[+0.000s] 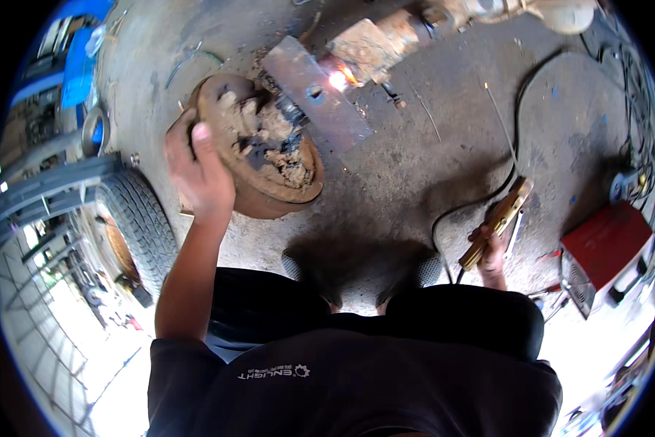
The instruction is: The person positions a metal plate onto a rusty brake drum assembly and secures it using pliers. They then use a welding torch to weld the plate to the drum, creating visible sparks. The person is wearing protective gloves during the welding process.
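Observation:
My left hand (202, 175) grips the near-left rim of a rusty brake drum (229, 171), its thumb over the edge. Lumps of dried dirt and dark grime fill the drum's face. A flat steel plate (320, 98) with a round hole lies across the drum's far right side. Beside the plate's far edge, a spot glows bright orange-white next to a rusty block (364, 49). At the right, my right hand (491, 251) is wrapped round a brass-coloured welding electrode holder (496, 224). A thin electrode (501, 124) sticks out from it, pointing away from me, with its tip apart from the plate.
A black cable (520, 109) curves over the concrete floor on the right. A red metal box (606, 244) stands at the right beside tangled cables. A tyre (139, 218) and grey steel beams (58, 182) are at the left. One loose thin rod (426, 113) lies beyond the plate.

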A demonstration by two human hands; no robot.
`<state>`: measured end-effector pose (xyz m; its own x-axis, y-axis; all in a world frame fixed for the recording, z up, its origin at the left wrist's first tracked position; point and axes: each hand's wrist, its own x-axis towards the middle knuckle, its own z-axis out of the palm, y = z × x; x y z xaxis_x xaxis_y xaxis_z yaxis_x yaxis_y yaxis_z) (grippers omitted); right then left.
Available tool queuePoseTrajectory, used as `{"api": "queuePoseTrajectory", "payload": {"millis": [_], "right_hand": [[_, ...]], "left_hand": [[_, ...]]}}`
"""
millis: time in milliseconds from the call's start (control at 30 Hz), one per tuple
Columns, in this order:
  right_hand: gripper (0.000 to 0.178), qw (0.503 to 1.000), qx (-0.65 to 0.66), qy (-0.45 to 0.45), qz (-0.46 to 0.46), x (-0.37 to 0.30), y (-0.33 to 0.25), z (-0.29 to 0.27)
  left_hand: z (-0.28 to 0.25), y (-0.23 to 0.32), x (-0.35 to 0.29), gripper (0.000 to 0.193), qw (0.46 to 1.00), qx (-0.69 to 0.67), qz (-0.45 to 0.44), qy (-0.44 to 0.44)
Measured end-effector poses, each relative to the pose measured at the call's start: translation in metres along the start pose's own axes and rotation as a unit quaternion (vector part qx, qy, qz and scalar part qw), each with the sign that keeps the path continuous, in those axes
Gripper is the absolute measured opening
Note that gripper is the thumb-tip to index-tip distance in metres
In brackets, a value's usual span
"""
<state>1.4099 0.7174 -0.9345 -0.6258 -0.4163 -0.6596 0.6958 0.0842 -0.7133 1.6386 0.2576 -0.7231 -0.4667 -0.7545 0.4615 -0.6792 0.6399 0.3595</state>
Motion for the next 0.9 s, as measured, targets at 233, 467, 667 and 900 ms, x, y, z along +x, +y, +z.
{"api": "queuePoseTrajectory", "payload": {"millis": [233, 467, 667, 900], "right_hand": [[0.033, 0.999, 0.023, -0.041, 0.009, 0.007, 0.005, 0.007], [0.021, 0.988, -0.144, 0.003, 0.051, -0.006, -0.018, 0.004], [0.027, 0.959, -0.209, 0.074, 0.178, -0.069, -0.133, -0.049], [0.064, 0.688, -0.658, -0.061, -0.300, -0.244, -0.192, 0.078]], "left_hand": [[-0.014, -0.006, 0.006, 0.051, 0.997, -0.073, -0.008, 0.007], [-0.172, -0.019, -0.002, 0.044, 0.969, -0.063, -0.003, -0.239], [-0.264, -0.069, -0.124, 0.051, 0.939, -0.117, -0.180, -0.267], [-0.250, -0.096, -0.094, 0.059, 0.909, -0.097, 0.061, -0.400]]}}
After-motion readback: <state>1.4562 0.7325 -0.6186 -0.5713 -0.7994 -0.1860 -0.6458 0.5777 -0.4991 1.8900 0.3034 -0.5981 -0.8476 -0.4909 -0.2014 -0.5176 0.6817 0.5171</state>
